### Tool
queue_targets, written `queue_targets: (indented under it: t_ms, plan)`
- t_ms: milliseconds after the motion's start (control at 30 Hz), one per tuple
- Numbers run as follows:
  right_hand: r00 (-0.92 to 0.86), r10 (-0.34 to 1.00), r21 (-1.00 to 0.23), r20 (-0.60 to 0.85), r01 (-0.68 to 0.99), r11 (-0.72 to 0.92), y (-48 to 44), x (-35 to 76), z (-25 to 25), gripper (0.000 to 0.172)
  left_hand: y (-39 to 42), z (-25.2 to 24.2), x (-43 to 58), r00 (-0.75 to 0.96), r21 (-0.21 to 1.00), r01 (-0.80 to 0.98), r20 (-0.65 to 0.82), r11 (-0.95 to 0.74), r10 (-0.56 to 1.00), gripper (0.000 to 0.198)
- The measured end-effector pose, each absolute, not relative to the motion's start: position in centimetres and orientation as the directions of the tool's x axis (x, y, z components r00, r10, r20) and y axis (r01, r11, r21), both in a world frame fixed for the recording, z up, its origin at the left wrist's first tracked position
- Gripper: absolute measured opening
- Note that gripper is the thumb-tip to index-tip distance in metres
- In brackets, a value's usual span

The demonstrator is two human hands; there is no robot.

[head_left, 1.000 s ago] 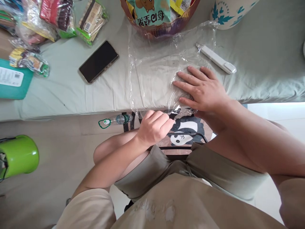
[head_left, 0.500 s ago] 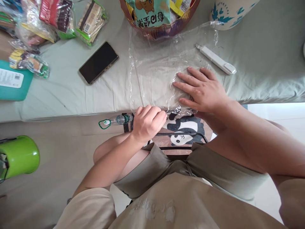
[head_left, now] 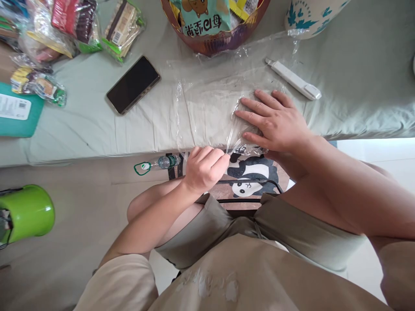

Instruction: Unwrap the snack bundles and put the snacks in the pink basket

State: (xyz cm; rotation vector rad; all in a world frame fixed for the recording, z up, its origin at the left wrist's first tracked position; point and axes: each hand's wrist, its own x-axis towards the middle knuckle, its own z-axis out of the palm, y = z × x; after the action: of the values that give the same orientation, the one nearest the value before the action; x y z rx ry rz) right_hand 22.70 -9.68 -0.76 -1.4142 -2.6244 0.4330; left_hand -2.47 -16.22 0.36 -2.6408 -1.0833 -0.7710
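A clear plastic bag [head_left: 207, 103] lies flattened over the front edge of the cloth-covered table. My left hand [head_left: 206, 169] is closed on its near edge, just off the table's edge, and the plastic is drawn into tight creases beside the thumb and finger. My right hand [head_left: 274, 119] rests flat on the bag's right part with its fingers spread. A white utility knife [head_left: 293, 80] lies on the cloth just beyond my right hand. The bag's far side reaches toward a purple glass bowl [head_left: 214, 45] of snack packets.
A black phone [head_left: 133, 85] lies left of the bag. Packaged snacks [head_left: 123, 30] are heaped at the far left near a teal box [head_left: 19, 110]. A patterned paper tub [head_left: 311, 19] stands at the back right. Below are a plastic bottle [head_left: 165, 162] and a green bin [head_left: 29, 210].
My left hand has shifted slightly right, pulling the plastic into sharper creases. The right hand stays spread in the same place.
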Motion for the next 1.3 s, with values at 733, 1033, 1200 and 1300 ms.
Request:
queue_targets:
  t_ms: [733,1033,1200,1300]
  plan:
    - [-0.543,0.840,-0.346,0.004,0.787,0.511,-9.8,22.6,-0.8,0.066,-16.0,0.3,-1.8,0.565,0.001,0.739,0.543,-0.674,0.621,0.017]
    - [-0.550,0.835,-0.358,0.006,0.778,0.516,-9.6,22.7,-1.0,0.064,-16.0,0.5,-2.3,0.564,0.036,0.655,0.642,-0.755,0.520,0.017]
    - [-0.551,0.834,-0.382,0.027,0.765,0.518,-9.7,22.6,-0.7,0.058,-16.3,0.8,-2.3,0.561,0.065,0.611,0.667,-0.789,0.490,0.017]
    - [-0.551,0.834,-0.377,0.032,0.766,0.521,-9.8,22.5,-0.7,0.056,-15.1,1.5,-3.9,0.511,0.113,0.620,0.692,-0.776,0.509,0.016]
